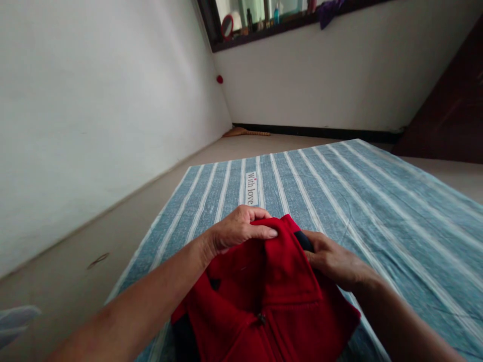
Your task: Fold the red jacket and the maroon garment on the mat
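Note:
A red jacket [290,281] with dark navy patches and a front zipper lies in front of me, its collar toward the far side. My left hand [241,229] pinches the collar's upper edge between thumb and fingers. On the other side, my right hand [332,259] grips the jacket near a navy patch at the shoulder; some of its fingers are hidden by the cloth. The zipper pull [261,318] shows at the neck opening, between the two collar sides.
Under the jacket spreads a blue and white striped bedsheet [377,241] printed "With love". Bare floor [124,236] and a white wall [94,100] run along the left. A broom [241,131] lies by the far corner. Bottles and a round mirror [227,26] stand on the window sill.

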The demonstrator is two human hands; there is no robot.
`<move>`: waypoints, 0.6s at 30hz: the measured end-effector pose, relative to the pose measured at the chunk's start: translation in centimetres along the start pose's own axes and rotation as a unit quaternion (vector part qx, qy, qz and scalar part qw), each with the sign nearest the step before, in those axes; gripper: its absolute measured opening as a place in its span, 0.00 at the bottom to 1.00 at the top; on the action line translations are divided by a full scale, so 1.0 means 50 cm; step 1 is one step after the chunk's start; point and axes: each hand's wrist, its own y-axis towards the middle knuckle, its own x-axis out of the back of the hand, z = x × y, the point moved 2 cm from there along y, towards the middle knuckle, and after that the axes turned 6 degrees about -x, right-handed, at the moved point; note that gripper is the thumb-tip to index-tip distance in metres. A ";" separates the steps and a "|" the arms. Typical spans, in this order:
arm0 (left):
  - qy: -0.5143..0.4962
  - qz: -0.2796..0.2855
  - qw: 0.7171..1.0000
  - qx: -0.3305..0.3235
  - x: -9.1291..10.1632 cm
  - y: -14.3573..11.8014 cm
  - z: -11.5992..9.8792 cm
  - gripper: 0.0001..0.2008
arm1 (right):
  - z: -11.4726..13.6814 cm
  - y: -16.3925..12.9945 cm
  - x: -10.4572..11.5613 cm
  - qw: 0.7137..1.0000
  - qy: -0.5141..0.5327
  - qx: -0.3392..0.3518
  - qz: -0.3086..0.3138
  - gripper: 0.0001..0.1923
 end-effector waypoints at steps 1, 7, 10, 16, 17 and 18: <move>-0.013 0.000 1.000 0.007 0.001 0.003 0.004 0.11 | -0.002 0.002 -0.001 1.000 0.021 -0.005 -0.001 0.19; -0.028 0.006 1.000 0.011 0.004 0.016 0.014 0.12 | -0.001 0.005 -0.006 0.994 0.093 -0.046 -0.019 0.19; -0.025 0.007 1.000 0.014 0.004 0.020 0.011 0.13 | -0.001 0.006 -0.007 0.993 0.102 -0.050 -0.025 0.19; -0.010 0.019 0.999 0.027 0.003 0.028 0.010 0.15 | -0.016 0.015 -0.003 0.989 0.134 -0.056 -0.038 0.17; -0.001 0.019 0.999 0.029 0.005 0.029 0.010 0.15 | -0.019 0.017 -0.001 0.988 0.139 -0.059 -0.042 0.16; 0.015 0.019 0.999 0.032 0.007 0.029 0.009 0.15 | -0.022 0.018 0.000 0.987 0.143 -0.063 -0.048 0.16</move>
